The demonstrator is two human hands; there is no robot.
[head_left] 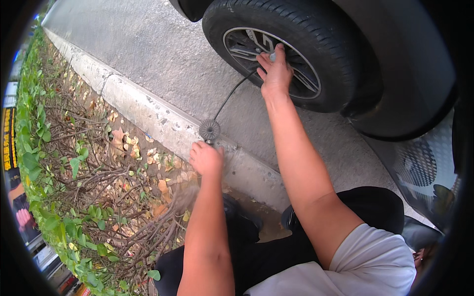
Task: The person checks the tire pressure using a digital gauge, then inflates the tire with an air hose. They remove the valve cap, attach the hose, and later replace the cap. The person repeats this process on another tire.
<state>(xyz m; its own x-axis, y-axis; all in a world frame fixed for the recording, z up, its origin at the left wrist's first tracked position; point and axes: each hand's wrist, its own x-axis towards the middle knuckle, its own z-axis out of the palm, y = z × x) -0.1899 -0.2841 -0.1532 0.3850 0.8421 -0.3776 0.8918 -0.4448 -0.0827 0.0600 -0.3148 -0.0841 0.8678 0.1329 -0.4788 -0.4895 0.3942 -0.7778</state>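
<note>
Outdoors, the left hand curls at a ribbed dark disc over rough kerb, the right hand spreads before a spoked wheel on grey asphalt, both grips unclear.

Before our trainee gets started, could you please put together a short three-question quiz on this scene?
1. Which hand is at the wheel?
A) left
B) right
2. True or false: the left hand is close beside the round ribbed piece.
3. What colour is the thin cord or hose that stretches between the ribbed piece and the wheel?

Key: 1. B, the right hand. 2. True. 3. Black.
</note>
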